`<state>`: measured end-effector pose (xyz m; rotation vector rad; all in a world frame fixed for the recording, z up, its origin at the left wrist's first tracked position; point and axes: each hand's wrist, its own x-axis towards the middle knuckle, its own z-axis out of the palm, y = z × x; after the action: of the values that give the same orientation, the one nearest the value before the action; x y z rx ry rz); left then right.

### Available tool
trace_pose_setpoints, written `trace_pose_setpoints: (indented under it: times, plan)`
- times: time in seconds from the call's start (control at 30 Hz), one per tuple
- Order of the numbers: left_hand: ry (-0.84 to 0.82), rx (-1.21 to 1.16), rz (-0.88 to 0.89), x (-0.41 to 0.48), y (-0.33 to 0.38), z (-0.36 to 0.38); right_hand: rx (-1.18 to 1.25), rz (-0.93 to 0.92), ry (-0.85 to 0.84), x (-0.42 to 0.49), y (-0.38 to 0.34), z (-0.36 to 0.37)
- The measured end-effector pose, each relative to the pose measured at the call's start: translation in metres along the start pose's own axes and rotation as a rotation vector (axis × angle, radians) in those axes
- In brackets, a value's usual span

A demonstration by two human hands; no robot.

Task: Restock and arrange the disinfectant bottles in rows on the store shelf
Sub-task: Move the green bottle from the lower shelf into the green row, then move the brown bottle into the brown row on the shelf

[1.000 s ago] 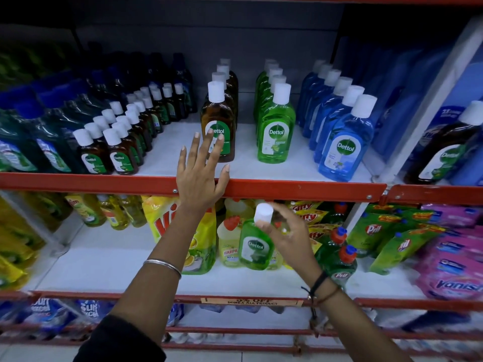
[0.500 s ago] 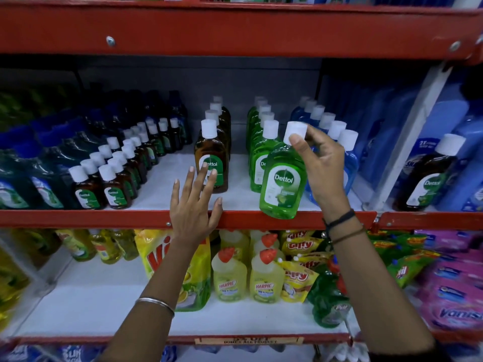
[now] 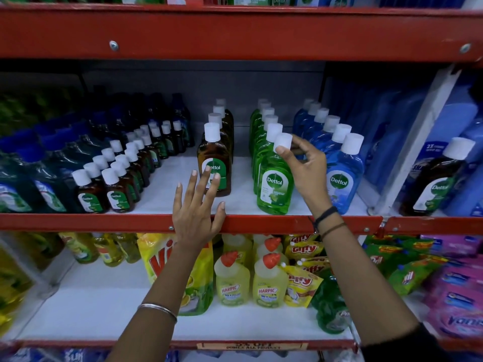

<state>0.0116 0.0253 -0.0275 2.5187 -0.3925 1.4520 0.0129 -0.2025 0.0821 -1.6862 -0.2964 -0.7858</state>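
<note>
The shelf [image 3: 156, 223] carries bottles in colour-sorted rows running front to back, so each new one goes at the front edge. The green bottle [image 3: 274, 189] stands there, heading its row. The right hand [image 3: 305, 173] pinches its white cap [image 3: 283, 141], wrist raised. The left hand [image 3: 196, 212] hovers flat, fingers spread, grasping nothing.

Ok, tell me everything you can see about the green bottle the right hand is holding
The green bottle is translucent plastic, filled with green liquid, with a white screw cap and a green and white Dettol label facing out. It stands upright at the front of the green row, near the shelf's red edge. The right hand pinches its cap; the left hand does not touch it.
</note>
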Motion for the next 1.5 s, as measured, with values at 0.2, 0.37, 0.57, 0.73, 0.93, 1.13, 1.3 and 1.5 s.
trace_pose_setpoints:
  times: [0.2,0.37,0.57,0.73,0.93,1.13,1.3,1.5]
  plan:
    - [-0.033,-0.007,-0.011,0.001,0.001,-0.004,-0.035,-0.028,-0.030,-0.010,-0.005,-0.005]
    - [-0.078,-0.013,-0.029,0.000,0.003,-0.007,-0.035,-0.098,0.027,-0.026,-0.014,-0.041]
    - [-0.103,-0.022,-0.050,0.002,0.008,-0.012,-0.118,-0.230,0.362,-0.031,-0.012,-0.120]
    - [-0.108,-0.019,-0.076,0.001,0.012,-0.014,-0.265,-0.259,0.641,-0.008,0.010,-0.189]
    - [-0.125,-0.009,-0.091,0.001,0.012,-0.013,-0.405,0.037,0.499,0.011,0.032,-0.232]
    - [-0.117,-0.005,-0.095,0.001,0.012,-0.013,-0.435,0.096,0.442,0.015,0.024,-0.240]
    - [-0.108,-0.009,-0.090,0.001,0.013,-0.013,-0.398,0.074,0.578,0.007,0.014,-0.228]
    - [-0.107,-0.019,-0.075,0.001,0.010,-0.013,-0.342,0.003,0.701,-0.003,-0.026,-0.216]
